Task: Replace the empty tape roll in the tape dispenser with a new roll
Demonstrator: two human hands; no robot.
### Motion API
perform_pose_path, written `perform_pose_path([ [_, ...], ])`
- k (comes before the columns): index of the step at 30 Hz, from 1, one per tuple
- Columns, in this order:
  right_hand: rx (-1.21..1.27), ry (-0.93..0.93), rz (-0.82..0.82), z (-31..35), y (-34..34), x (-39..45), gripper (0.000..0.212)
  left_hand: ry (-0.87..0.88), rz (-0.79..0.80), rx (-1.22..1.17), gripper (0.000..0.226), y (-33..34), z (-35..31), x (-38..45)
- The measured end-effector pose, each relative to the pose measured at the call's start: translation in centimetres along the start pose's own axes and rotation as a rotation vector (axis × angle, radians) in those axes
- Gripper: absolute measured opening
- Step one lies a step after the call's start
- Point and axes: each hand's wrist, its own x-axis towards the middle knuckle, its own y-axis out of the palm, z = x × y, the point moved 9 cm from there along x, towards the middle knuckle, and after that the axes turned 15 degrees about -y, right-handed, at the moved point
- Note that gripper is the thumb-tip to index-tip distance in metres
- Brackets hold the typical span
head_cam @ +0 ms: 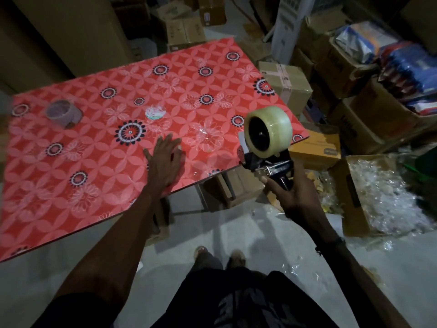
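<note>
Gripping the dark handle of the tape dispenser [267, 159], the right hand [293, 197] holds it up just off the table's corner at about three o'clock, with a full clear tape roll [269, 133] seated on its hub and facing the camera. The left hand [165, 162] lies flat on the red flower-patterned table [71, 204], fingers straight and spread wide, holding nothing, near the table's closer edge at around six o'clock of the tabletop. Far across at nine o'clock, well apart from both hands, sits the empty tape roll [62, 112], blurred enough that it looks like a bare core, though I cannot be sure how much tape remains on it. A small pale round patch [155, 112] shows on the cloth near the table's middle; what it is cannot be told. Beyond the dispenser at three o'clock crowd cardboard boxes [287, 86], one yellow box [316, 147] just behind the roll, and an open box of crumpled clear plastic [383, 197] at four o'clock beside the right wrist. More cartons stand at twelve o'clock past the table's far edge, and stacked blue packets [406, 67] fill the two o'clock corner. Below, the person's feet [220, 255] stand on a grey floor [236, 228] littered with plastic scraps.
</note>
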Motion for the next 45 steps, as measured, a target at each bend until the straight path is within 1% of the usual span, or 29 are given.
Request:
perform_pose_path([
  [2, 0.030, -0.064, 0.013, 1.4, 0.2, 1.6, 0.054, -0.002, -0.017, 0.003, 0.055, -0.3, 0.4, -0.4],
  [4, -0.002, -0.145, 0.027, 2.2, 0.6, 3.3, 0.053, 0.003, -0.038, 0.020, 0.055, -0.5, 0.7, -1.1],
  [6, -0.105, -0.169, 0.067, 1.6, 1.5, 5.0, 0.059, -0.018, -0.056, 0.015, 0.054, -0.7, 1.2, -1.5],
  [8, -0.215, -0.151, 0.093, 0.9, 2.7, 6.4, 0.065, -0.061, -0.091, 0.025, 0.051, -1.2, 2.0, -1.8],
  [12, -0.415, -0.231, 0.053, 1.4, 5.7, 9.9, 0.070, -0.128, -0.132, 0.055, 0.046, -2.2, 3.7, -1.8],
  [15, -0.552, -0.230, 0.044, 1.0, 8.5, 13.1, 0.074, -0.155, -0.166, 0.080, 0.045, -3.5, 5.3, -1.0],
  [21, -0.593, -0.166, -0.002, -0.1, 14.6, 18.7, 0.069, -0.204, -0.236, 0.066, 0.044, -7.0, 9.6, 3.4],
  [26, -0.584, -0.095, -0.041, -0.8, 18.7, 22.2, 0.071, -0.214, -0.247, 0.009, 0.046, -8.9, 11.9, 7.7],
  [29, -0.581, -0.080, -0.049, -0.8, 20.2, 24.2, 0.074, -0.209, -0.242, 0.030, 0.045, -9.6, 12.4, 10.0],
  [35, -0.588, -0.050, -0.084, -0.6, 22.5, 27.1, 0.078, -0.193, -0.214, 0.071, 0.046, -9.6, 12.6, 14.0],
  [39, -0.581, -0.047, -0.048, -0.3, 22.9, 28.3, 0.082, -0.210, -0.214, 0.066, 0.049, -9.7, 12.2, 14.8],
  [42, -0.568, -0.091, -0.013, 0.2, 22.7, 28.1, 0.077, -0.206, -0.217, 0.076, 0.048, -9.4, 12.2, 14.8],
  [45, -0.653, -0.142, 0.004, 1.1, 22.0, 28.0, 0.078, -0.221, -0.202, 0.071, 0.048, -9.2, 12.4, 15.0],
])
